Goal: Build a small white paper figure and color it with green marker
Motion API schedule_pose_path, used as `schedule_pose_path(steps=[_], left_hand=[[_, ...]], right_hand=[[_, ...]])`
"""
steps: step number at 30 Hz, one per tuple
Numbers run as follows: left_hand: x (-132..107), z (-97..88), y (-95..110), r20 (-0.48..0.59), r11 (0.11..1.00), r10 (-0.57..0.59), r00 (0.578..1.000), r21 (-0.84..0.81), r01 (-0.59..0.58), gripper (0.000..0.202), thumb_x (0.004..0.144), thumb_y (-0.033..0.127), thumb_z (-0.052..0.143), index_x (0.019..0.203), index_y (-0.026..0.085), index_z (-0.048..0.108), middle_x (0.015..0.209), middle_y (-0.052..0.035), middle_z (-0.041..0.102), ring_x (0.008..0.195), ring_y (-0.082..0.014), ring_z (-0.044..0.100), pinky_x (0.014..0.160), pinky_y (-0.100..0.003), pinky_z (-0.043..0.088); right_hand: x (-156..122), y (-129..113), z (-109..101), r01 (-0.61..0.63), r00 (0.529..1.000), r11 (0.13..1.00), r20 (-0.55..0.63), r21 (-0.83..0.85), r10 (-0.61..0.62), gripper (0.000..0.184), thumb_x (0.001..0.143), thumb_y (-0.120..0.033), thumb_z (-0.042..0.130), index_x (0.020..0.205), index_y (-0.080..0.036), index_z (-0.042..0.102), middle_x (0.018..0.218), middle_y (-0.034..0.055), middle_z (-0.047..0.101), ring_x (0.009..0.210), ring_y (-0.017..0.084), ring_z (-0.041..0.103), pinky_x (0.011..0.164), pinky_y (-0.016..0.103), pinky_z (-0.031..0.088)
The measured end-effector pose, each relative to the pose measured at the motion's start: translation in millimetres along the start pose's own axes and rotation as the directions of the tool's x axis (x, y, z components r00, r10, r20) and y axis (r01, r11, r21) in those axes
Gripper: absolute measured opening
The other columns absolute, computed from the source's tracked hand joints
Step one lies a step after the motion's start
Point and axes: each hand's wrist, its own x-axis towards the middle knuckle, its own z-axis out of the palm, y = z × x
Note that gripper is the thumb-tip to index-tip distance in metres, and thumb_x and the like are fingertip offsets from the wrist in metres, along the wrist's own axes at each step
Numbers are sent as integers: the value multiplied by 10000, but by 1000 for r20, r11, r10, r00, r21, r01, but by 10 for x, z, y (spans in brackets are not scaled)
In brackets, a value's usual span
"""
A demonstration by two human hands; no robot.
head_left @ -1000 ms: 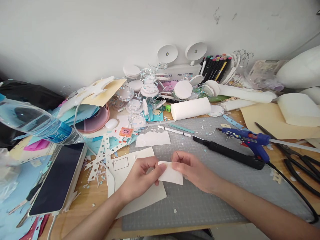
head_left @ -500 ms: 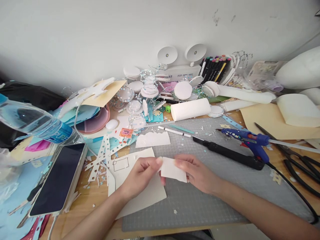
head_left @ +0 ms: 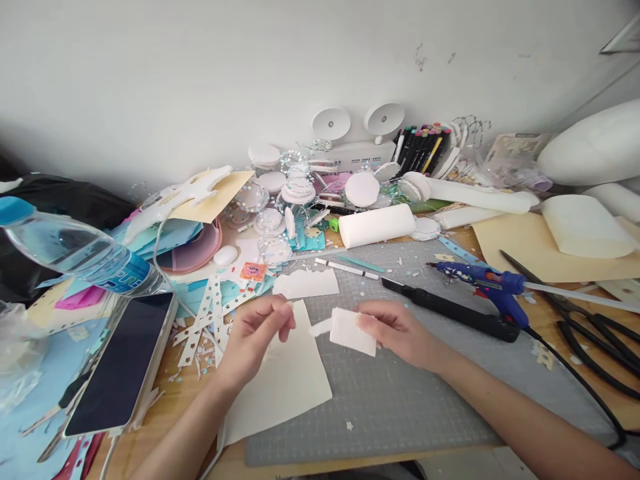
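Note:
My right hand (head_left: 395,330) pinches a small white foam piece (head_left: 351,331) above the grey cutting mat (head_left: 400,400). A thin white strip hangs from the piece's left edge. My left hand (head_left: 255,337) is raised to the left of it, its fingers curled and pinched together; what they hold is too small to make out. Under my left hand lies a cream paper sheet (head_left: 285,383).
A black utility knife (head_left: 450,312) and a blue glue gun (head_left: 490,288) lie right of my hands, black scissors (head_left: 590,327) further right. A phone (head_left: 123,363) and water bottle (head_left: 75,253) are at the left. Foam rolls, markers and paper scraps crowd the back.
My left hand has let go of the foam piece and moved left and up. The right hand keeps the piece, and a thin strip now sticks out from its left edge.

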Motion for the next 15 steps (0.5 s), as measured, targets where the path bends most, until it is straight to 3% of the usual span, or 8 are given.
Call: schedule_pose_path(steps=[3, 6, 11, 15], left_hand=[[44, -47, 21, -176, 993, 38, 984, -107, -58, 362, 909, 312, 492, 582, 174, 561, 535, 17, 425, 594, -126, 394, 611, -262, 314], [87, -95, 34, -289, 977, 54, 956, -183, -111, 381, 909, 289, 423, 560, 177, 524, 495, 22, 360, 589, -135, 381, 628, -270, 335], [103, -155, 25, -345, 985, 161, 925, -1, -172, 381, 918, 285, 313, 574, 192, 447, 526, 20, 357, 573, -145, 390, 590, -276, 353], [79, -133, 66, -290, 966, 238, 927, 167, -195, 178, 853, 250, 519, 696, 189, 576, 727, -18, 545, 746, -172, 494, 728, -294, 394]], right_hand=[[19, 12, -28, 51, 987, 957, 163, -285, -4, 408, 945, -403, 385, 603, -190, 320, 585, -49, 315, 556, 95, 326, 527, 237, 240], [8, -7, -6, 149, 974, 809, 225, -568, -22, 377, 946, -324, 382, 600, -180, 340, 568, -41, 395, 563, 100, 365, 557, 255, 234], [-55, -94, 59, 108, 994, 530, 108, -841, -30, 314, 935, -288, 397, 647, -185, 465, 647, -2, 561, 616, 135, 500, 568, 275, 269], [-181, -236, 32, 32, 994, 469, -23, -882, -111, 223, 921, -360, 446, 871, -192, 585, 868, 59, 646, 816, 209, 595, 690, 319, 430]])
